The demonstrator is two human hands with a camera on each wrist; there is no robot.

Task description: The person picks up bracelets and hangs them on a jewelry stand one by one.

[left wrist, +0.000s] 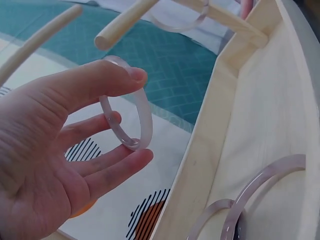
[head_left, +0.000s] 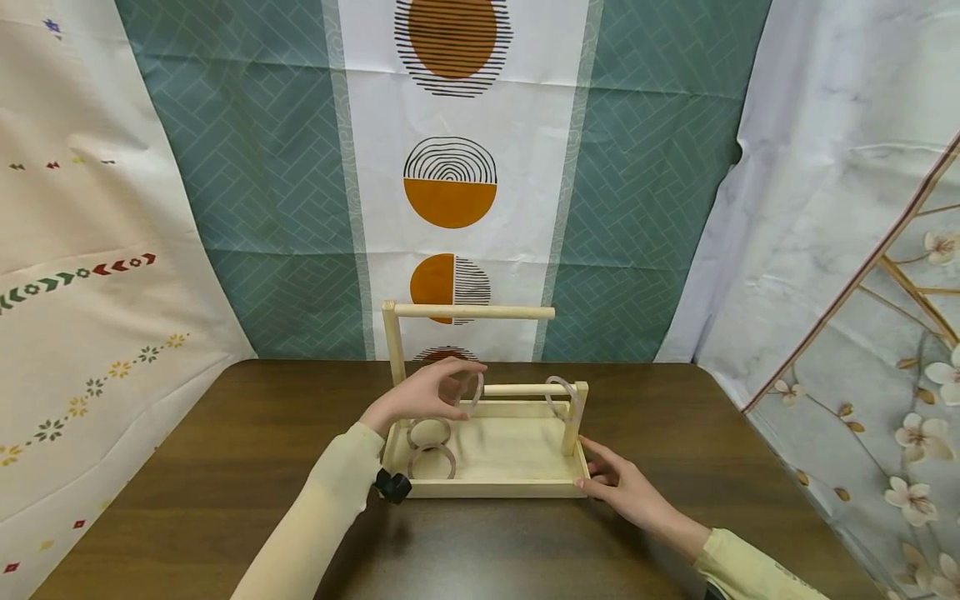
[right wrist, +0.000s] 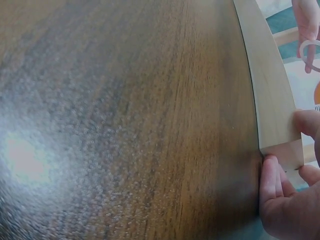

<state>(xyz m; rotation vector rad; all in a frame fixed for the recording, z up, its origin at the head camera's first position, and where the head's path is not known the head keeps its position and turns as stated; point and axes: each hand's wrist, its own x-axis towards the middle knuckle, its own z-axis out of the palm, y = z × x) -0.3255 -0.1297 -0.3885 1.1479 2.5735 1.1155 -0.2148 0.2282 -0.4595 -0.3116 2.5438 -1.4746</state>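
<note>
My left hand [head_left: 420, 393] pinches a pale translucent bangle [left wrist: 145, 120] between thumb and fingertips. The bangle hangs upright beside the free left end of the lower rod [head_left: 517, 389] of a light wooden stand. Another bangle [head_left: 550, 398] hangs on that rod near the right post [head_left: 572, 429]. Two more, a front bangle [head_left: 453, 463] and a back bangle [head_left: 448, 431], lie in the left part of the stand's tray [head_left: 495, 490]. At the tray's front right corner, my right hand [head_left: 626, 490] grips the edge, thumb in front and fingers along the side.
An upper rod [head_left: 480, 312] reaches right from the tall left post [head_left: 393, 346], with its right end free. The stand rests on a dark wooden table [head_left: 262, 467]. Patterned cloths [head_left: 277, 183] hang behind and at both sides.
</note>
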